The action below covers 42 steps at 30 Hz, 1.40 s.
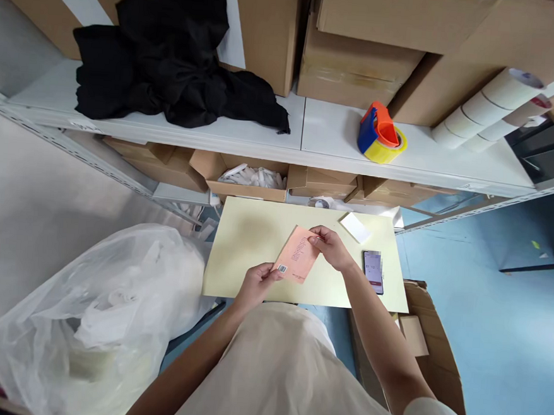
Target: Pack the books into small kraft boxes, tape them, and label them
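Through the head camera I have a flat salmon-pink rectangle [297, 256], printed with lines of small dark text and a black-and-white barcode, held tilted above the tabletop; from here I cannot tell whether it is paper or film. My bare left hand [256, 284] pinches its lower left corner beside the barcode, thumb on top. My bare right hand [330, 245] grips the upper right edge, its thumb pressed on the printed face.

Beneath both hands I see a pale yellow rectangular tabletop [236, 242]. On it, just beyond my right hand, lies a small white rectangular block [355, 227]; nearer my right forearm is a dark-framed smartphone [373, 274] with a lit screen, partly blurred.

To the left I see a large translucent plastic bag [159, 269] with white contents. Behind the tabletop, an open brown cardboard box [244, 191] of white pieces sits below a light grey shelf [330, 129]. On that shelf are crumpled black cloth [174, 55], an orange-and-blue dispenser [381, 126] with yellow tape, and stacked white rolls [487, 108].
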Available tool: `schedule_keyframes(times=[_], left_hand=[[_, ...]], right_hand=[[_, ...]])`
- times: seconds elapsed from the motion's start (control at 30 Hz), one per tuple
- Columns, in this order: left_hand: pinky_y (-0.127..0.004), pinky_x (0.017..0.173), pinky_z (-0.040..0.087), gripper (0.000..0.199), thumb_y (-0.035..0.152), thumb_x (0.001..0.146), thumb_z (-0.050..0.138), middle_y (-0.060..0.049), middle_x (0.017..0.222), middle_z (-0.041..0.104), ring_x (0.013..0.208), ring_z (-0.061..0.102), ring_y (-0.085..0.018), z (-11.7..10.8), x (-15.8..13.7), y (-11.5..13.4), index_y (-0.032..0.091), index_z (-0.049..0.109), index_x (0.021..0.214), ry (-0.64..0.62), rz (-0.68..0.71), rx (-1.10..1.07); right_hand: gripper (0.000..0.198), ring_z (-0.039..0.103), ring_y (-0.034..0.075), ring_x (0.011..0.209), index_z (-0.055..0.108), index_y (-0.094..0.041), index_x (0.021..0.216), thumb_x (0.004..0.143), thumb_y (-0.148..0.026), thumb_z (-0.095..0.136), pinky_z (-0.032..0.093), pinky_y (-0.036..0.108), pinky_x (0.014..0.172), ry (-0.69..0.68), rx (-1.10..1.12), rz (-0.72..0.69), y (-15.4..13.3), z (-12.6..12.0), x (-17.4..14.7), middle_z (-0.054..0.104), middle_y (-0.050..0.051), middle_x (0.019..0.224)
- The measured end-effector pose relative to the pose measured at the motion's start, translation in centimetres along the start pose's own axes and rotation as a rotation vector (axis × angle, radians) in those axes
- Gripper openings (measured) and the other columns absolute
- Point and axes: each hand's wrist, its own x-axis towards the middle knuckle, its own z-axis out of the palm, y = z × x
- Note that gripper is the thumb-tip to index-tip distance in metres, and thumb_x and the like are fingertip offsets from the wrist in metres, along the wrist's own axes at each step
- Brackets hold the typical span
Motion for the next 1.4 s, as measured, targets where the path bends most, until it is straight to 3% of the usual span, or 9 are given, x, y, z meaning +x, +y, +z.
schedule_keyframes(times=[0.17,0.3,0.63,0.77,0.9,1.07,1.13,1.27,1.4], left_hand=[[-0.041,0.091,0.051,0.035,0.045,0.071,0.069,-0.006,0.087,0.073,0.085,0.068,-0.021,1.4,0.3,-0.1,0.014,0.071,0.089,0.031,-0.028,-0.124],[-0.042,0.094,0.050,0.042,0.049,0.071,0.069,-0.009,0.093,0.073,0.088,0.068,-0.022,2.0,0.4,-0.1,0.012,0.070,0.092,0.011,-0.057,-0.216],[-0.037,0.084,0.053,0.041,0.050,0.067,0.071,-0.007,0.083,0.073,0.075,0.070,-0.021,1.4,0.6,-1.1,0.015,0.072,0.089,0.115,-0.088,-0.107],[-0.035,0.084,0.050,0.039,0.048,0.067,0.072,-0.008,0.085,0.072,0.077,0.067,-0.018,1.4,0.5,-0.8,0.015,0.072,0.088,0.043,-0.091,-0.215],[-0.028,0.072,0.047,0.033,0.044,0.068,0.074,-0.006,0.082,0.069,0.065,0.059,-0.011,1.6,0.1,-0.1,0.014,0.071,0.083,-0.031,-0.138,-0.300],[-0.023,0.062,0.041,0.029,0.041,0.067,0.075,0.000,0.065,0.057,0.054,0.045,-0.006,2.5,-0.5,1.0,0.014,0.068,0.075,-0.179,-0.216,-0.400],[-0.023,0.061,0.040,0.029,0.041,0.067,0.075,0.002,0.059,0.054,0.053,0.044,-0.007,2.9,-0.7,1.5,0.014,0.066,0.072,-0.220,-0.247,-0.392],[-0.027,0.072,0.045,0.034,0.042,0.066,0.074,-0.005,0.084,0.068,0.077,0.059,-0.016,3.3,-1.0,2.1,0.018,0.070,0.089,-0.236,-0.259,-0.260],[-0.033,0.087,0.045,0.049,0.051,0.070,0.068,-0.008,0.114,0.066,0.107,0.059,-0.023,2.5,-1.0,1.8,0.024,0.065,0.111,-0.196,-0.177,-0.165]], right_hand=[[0.038,0.058,0.014,0.078,0.062,-0.021,0.100,0.071,-0.045,0.068,0.050,0.030,0.070,0.084,0.118,0.054,-0.4,-0.8,-1.1,0.063,0.002,0.089],[0.039,0.059,0.014,0.076,0.062,-0.021,0.097,0.067,-0.045,0.070,0.054,0.033,0.068,0.158,0.133,0.086,-0.5,-1.3,-1.8,0.062,0.001,0.087],[0.033,0.061,0.014,0.076,0.065,-0.024,0.096,0.068,-0.040,0.071,0.054,0.034,0.072,0.195,0.227,0.074,0.5,-2.0,-2.6,0.064,0.001,0.088],[0.034,0.063,0.016,0.079,0.065,-0.025,0.102,0.069,-0.035,0.068,0.053,0.035,0.074,0.133,0.350,0.069,0.7,-2.6,-3.4,0.066,0.002,0.092],[0.040,0.061,0.014,0.073,0.066,-0.027,0.105,0.066,-0.029,0.070,0.051,0.030,0.067,0.101,0.354,0.022,0.7,-2.8,-3.6,0.067,0.002,0.095],[0.064,0.060,0.020,0.097,0.056,-0.032,0.122,0.062,-0.033,0.078,0.049,0.032,0.078,-0.070,0.333,-0.040,0.3,-2.0,-3.1,0.059,0.005,0.122],[0.062,0.060,0.022,0.102,0.054,-0.032,0.121,0.064,-0.037,0.077,0.048,0.035,0.081,-0.145,0.369,-0.021,0.2,-1.5,-2.9,0.057,0.006,0.124],[0.040,0.066,0.021,0.088,0.058,-0.027,0.097,0.065,-0.040,0.077,0.052,0.036,0.075,-0.102,0.394,0.003,0.2,-1.1,-2.7,0.063,0.002,0.099],[0.033,0.065,0.015,0.076,0.056,-0.023,0.083,0.065,-0.042,0.076,0.053,0.035,0.073,-0.050,0.299,0.037,0.1,-1.4,-2.5,0.063,-0.002,0.080]])
